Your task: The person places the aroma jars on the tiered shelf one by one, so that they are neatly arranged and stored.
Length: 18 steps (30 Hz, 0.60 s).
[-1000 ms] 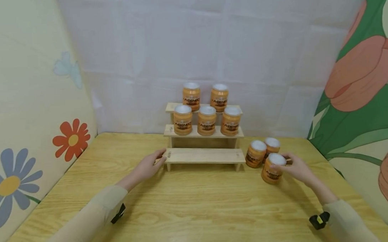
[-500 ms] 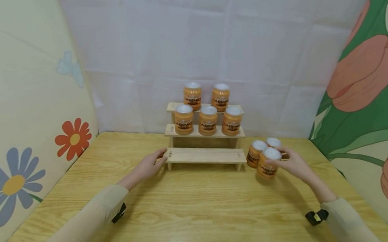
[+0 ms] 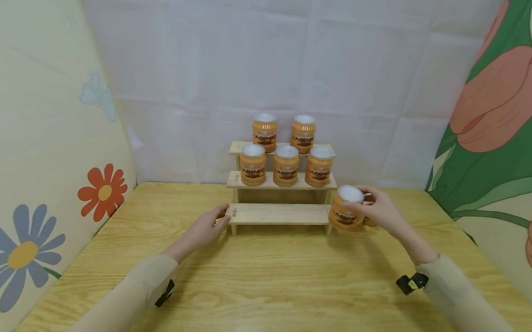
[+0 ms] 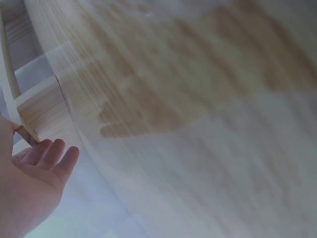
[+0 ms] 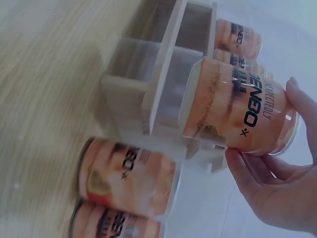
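Observation:
My right hand [image 3: 377, 208] grips an orange can [image 3: 344, 214] with a white top between thumb and fingers. In the right wrist view the held can [image 5: 233, 106] is up off the table, beside the right end of a three-step wooden stand [image 3: 281, 213]. My left hand [image 3: 206, 226] is at the left end of the stand's bottom step. The left wrist view shows that hand's thumb and fingers [image 4: 64, 166] on either side of the step's end [image 4: 27, 135]. Nothing stands on the bottom step.
Matching cans stand on the stand: several, two on the top step and three on the middle, including a can [image 3: 320, 166] at the right. Two more cans [image 5: 126, 176] stand on the table [image 3: 261, 283], mostly hidden behind my right hand in the head view.
My right hand has lifted the can off the table and carried it left to the bottom step's right end, in front of the other two cans. The left hand has stayed at the stand.

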Tool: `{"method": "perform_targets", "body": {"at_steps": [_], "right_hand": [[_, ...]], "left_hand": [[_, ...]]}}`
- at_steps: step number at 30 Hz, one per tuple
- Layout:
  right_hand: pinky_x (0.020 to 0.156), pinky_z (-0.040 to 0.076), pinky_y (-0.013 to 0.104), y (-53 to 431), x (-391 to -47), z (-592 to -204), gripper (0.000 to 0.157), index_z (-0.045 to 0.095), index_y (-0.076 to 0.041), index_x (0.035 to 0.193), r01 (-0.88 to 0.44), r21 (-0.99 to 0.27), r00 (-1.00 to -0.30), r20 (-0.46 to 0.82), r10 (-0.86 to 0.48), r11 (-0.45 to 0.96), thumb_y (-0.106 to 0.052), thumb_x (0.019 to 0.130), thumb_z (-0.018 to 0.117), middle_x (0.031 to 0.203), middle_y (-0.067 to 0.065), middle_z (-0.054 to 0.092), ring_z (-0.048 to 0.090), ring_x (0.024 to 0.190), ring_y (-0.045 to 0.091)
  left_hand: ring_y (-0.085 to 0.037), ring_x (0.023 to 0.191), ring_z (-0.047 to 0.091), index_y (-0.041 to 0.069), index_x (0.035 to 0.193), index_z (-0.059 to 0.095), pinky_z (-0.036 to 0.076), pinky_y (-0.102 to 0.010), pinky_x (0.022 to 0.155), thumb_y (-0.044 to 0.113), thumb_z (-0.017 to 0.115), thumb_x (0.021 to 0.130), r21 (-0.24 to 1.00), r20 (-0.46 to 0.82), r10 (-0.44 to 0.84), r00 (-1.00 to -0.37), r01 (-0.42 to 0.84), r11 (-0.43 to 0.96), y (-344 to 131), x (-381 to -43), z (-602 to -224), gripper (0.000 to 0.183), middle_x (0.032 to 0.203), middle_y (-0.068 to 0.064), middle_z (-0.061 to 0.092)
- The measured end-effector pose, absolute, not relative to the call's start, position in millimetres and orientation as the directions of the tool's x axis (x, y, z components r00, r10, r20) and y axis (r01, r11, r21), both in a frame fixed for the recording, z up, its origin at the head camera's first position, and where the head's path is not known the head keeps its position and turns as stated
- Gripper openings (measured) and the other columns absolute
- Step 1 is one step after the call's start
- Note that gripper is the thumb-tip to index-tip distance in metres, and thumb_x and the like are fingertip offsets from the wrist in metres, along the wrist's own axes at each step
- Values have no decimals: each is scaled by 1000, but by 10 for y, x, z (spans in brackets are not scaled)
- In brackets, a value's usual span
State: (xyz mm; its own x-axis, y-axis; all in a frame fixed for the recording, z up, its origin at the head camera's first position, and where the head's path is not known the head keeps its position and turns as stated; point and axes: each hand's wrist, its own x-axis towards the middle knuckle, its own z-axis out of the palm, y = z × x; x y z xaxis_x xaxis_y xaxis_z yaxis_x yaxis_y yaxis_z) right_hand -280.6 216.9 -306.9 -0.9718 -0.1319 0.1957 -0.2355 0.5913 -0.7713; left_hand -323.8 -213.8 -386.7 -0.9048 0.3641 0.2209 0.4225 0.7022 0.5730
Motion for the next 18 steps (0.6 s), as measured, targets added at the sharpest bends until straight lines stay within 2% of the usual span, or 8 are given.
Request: {"method": "perform_targets", "body": {"at_steps": [18], "right_hand": [[83,55,36,1372,-3035,-2932,58,52,-12,132,-391,-824,-917,314,-246,409,-31,81,74,120,13,57,59,107,27]], "left_hand": [[-42,126,45,-6,143,30,41,-55,100,26,41,102,609,197,350,-916,394,689,-2126,-3244,-3867,53,140,-28,41]]}}
